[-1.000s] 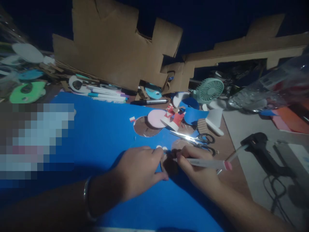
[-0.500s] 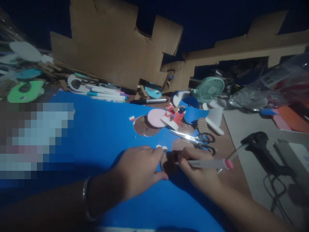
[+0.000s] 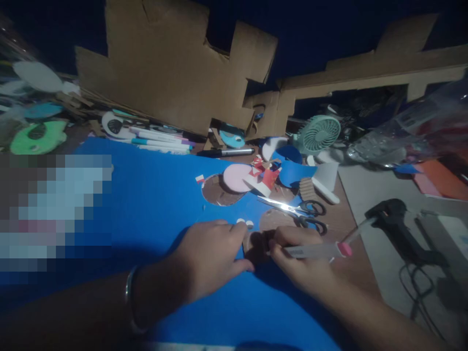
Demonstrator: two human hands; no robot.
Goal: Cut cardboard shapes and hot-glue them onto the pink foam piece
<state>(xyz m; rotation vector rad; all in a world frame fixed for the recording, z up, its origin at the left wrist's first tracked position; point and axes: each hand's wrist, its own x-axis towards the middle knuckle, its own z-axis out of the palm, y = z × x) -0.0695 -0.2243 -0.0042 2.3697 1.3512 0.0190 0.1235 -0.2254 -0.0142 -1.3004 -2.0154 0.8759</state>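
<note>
A large blue sheet (image 3: 153, 204) covers the table in front of me. My left hand (image 3: 210, 258) rests on it, its thumb and fingers pinched against a small brown cardboard piece (image 3: 258, 243). My right hand (image 3: 298, 258) is closed round a white marker with a pink cap (image 3: 318, 250), the tip pointing at that piece. Two small white dots (image 3: 244, 223) lie just beyond my left fingers. A metal bangle (image 3: 129, 297) sits on my left wrist.
Scissors (image 3: 296, 210) lie right behind my hands. A pink disc (image 3: 236, 178), red and blue scraps, a mint fan (image 3: 317, 134) and markers (image 3: 161, 139) sit further back. Cardboard cut-outs (image 3: 171, 73) stand at the rear. A black glue gun (image 3: 397, 224) lies at right.
My right hand with the marker has shifted slightly along the cardboard piece. My left hand stays put.
</note>
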